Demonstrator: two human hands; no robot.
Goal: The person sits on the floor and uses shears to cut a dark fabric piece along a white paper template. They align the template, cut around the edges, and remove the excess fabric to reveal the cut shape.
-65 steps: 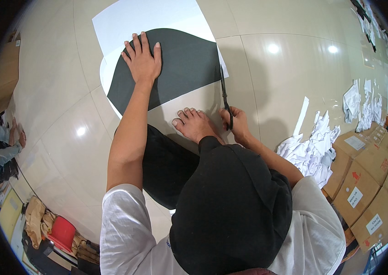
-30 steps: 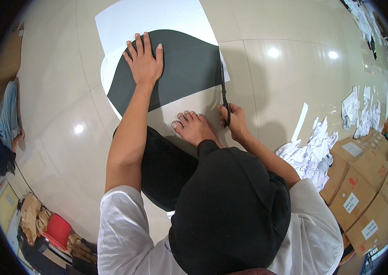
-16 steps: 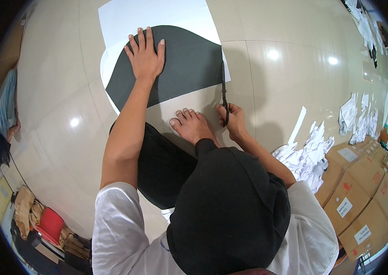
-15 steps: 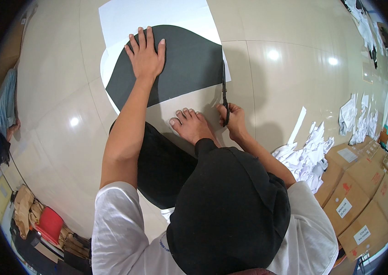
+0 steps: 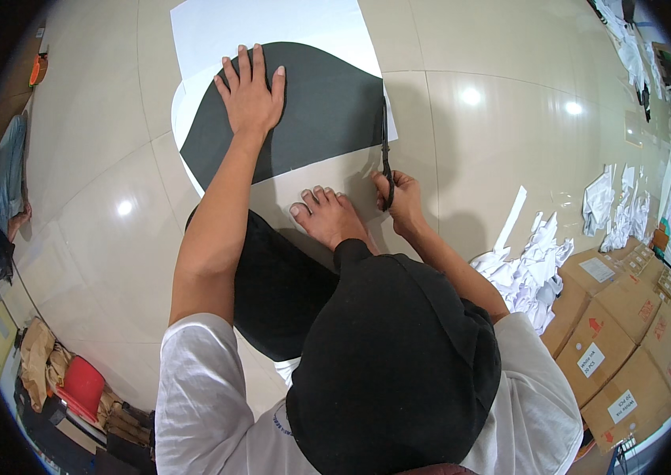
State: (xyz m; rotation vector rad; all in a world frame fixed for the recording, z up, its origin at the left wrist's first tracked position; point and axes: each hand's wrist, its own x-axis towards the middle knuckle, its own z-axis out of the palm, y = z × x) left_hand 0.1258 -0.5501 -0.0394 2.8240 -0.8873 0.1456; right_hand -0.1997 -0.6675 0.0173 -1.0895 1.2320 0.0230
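Note:
My left hand (image 5: 250,101) lies flat with spread fingers on a dark grey, curved pattern piece (image 5: 315,111). Beneath that piece is white sheet material (image 5: 272,20), which sticks out past its far edge, its left side and a strip at the right. In my right hand (image 5: 400,199) are black-handled scissors (image 5: 387,154), their blades pointing away from me along the right edge of the grey piece. The blades lie over the white strip there. How far apart they stand is hard to make out.
My bare foot (image 5: 335,218) rests on the tiled floor (image 5: 494,142) just nearer than the grey piece. A heap of white scraps (image 5: 529,265) lies to the right, by stacked cardboard boxes (image 5: 596,348). Further scraps (image 5: 620,202) lie at far right. A red object (image 5: 82,388) stands lower left.
The scissors and my right hand have shifted slightly farther along the right edge, away from me. My left hand stays in place on the grey piece.

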